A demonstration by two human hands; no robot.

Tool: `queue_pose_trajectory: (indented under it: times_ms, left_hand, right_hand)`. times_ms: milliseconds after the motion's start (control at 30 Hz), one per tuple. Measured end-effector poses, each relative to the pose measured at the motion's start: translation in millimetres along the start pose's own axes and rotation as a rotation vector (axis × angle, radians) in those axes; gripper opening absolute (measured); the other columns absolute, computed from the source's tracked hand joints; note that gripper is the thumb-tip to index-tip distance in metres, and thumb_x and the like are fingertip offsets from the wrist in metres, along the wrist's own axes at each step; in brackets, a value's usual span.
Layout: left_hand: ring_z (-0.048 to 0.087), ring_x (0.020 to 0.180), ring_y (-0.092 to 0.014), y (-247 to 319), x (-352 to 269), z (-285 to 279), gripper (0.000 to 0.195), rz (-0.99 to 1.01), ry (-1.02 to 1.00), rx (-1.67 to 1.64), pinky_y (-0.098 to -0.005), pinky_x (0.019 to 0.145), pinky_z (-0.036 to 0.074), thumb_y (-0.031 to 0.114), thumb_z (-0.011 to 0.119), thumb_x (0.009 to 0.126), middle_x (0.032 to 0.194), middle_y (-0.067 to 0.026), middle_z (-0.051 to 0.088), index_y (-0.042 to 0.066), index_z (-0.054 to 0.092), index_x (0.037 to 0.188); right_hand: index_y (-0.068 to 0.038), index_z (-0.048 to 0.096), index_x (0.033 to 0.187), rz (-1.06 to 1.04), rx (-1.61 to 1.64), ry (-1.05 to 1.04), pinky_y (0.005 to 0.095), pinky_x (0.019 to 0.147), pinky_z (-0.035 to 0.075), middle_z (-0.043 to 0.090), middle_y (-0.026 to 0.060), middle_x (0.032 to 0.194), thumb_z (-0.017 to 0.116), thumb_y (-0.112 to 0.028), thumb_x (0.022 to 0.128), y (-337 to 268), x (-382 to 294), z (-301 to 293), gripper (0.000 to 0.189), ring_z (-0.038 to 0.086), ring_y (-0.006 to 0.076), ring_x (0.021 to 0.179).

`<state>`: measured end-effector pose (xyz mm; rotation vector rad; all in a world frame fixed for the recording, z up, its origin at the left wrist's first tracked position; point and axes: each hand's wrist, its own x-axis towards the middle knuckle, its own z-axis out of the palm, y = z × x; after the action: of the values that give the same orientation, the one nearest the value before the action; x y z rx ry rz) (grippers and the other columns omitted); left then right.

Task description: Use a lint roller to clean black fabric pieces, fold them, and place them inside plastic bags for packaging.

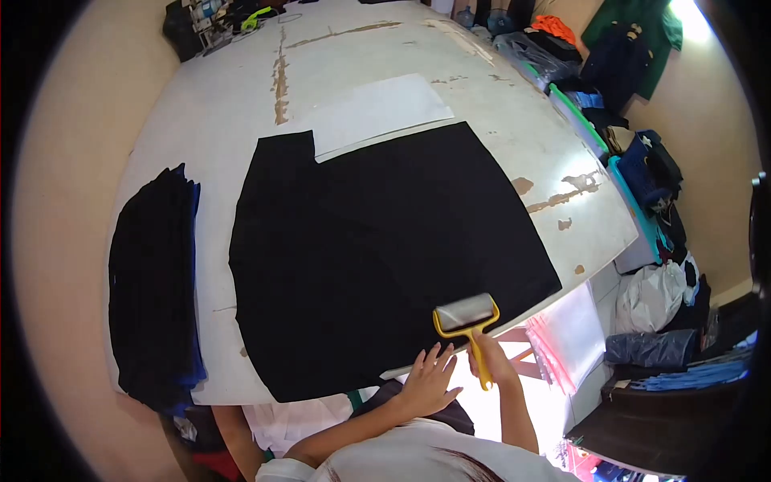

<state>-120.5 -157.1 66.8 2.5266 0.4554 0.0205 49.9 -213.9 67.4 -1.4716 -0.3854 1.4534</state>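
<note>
A large piece of black fabric [361,241] lies flat on the white worn tabletop [205,108]. Its upper left edge has a squared step. My right hand [495,359] grips the yellow handle of a lint roller [467,313], whose pale cylinder rests on the fabric close to the near right edge. Just left of the roller, my left hand [426,385] has its fingers spread, with the fingertips at the near edge of the fabric. A white sheet [379,111] lies against the fabric's far side, along the step.
At the left edge of the table lies a stack of dark fabric pieces [153,289]. A machine [211,24] stands at the far left corner. Plastic bins [578,120] with clothes line the right wall. Another person's arm [232,431] shows at the lower left. Clear plastic sheets [569,337] hang beside the table.
</note>
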Motion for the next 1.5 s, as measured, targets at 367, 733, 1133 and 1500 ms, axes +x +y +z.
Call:
queue_pose_trajectory:
  times_ms: [367, 733, 1133, 1500]
  left_hand:
    - [0.042, 0.114, -0.036, -24.5, -20.5, -0.4, 0.063, -0.049, -0.105, 0.036, -0.0452, 0.096, 0.033, 0.042, 0.049, 0.083, 0.127, -0.0237, 0.04, -0.003, 0.038, 0.126]
    - [0.06, 0.086, -0.032, -64.3, 17.3, -39.8, 0.048, -0.241, -0.126, -0.543, -0.0374, 0.076, 0.049, 0.038, 0.049, 0.087, 0.108, -0.0169, 0.057, 0.0, 0.052, 0.115]
    - [0.064, 0.078, -0.018, -91.0, 34.7, -33.2, 0.037, -0.575, -0.221, -1.168, -0.0265, 0.064, 0.05, 0.035, 0.044, 0.092, 0.088, -0.0122, 0.065, 0.002, 0.058, 0.104]
    - [0.062, 0.082, -0.017, -76.9, 23.6, -44.8, 0.033, -0.517, -0.162, -1.071, -0.0275, 0.072, 0.048, 0.026, 0.051, 0.089, 0.093, -0.0127, 0.063, 0.0, 0.055, 0.109]
  right_hand:
    - [-0.003, 0.047, 0.077, 0.213, -0.126, -0.006, 0.0276, 0.038, 0.039, 0.045, 0.0043, 0.05, 0.033, -0.035, 0.093, -6.2, -37.0, 34.1, 0.038, 0.045, 0.0149, 0.037]
    - [-0.005, 0.045, 0.077, 0.029, -0.105, -0.201, 0.0274, 0.037, 0.038, 0.042, 0.0048, 0.047, 0.034, -0.043, 0.092, -96.7, 166.2, 76.0, 0.043, 0.044, 0.0158, 0.036]
    - [-0.005, 0.045, 0.077, -0.023, -0.087, -0.052, 0.0298, 0.038, 0.037, 0.041, 0.0048, 0.051, 0.037, -0.048, 0.089, -203.6, 387.9, 146.0, 0.045, 0.043, 0.0178, 0.041]
    - [-0.008, 0.045, 0.076, -0.069, -0.076, -0.301, 0.0263, 0.037, 0.037, 0.042, 0.0014, 0.051, 0.038, -0.042, 0.09, -212.0, 358.1, 121.8, 0.038, 0.042, 0.0138, 0.039]
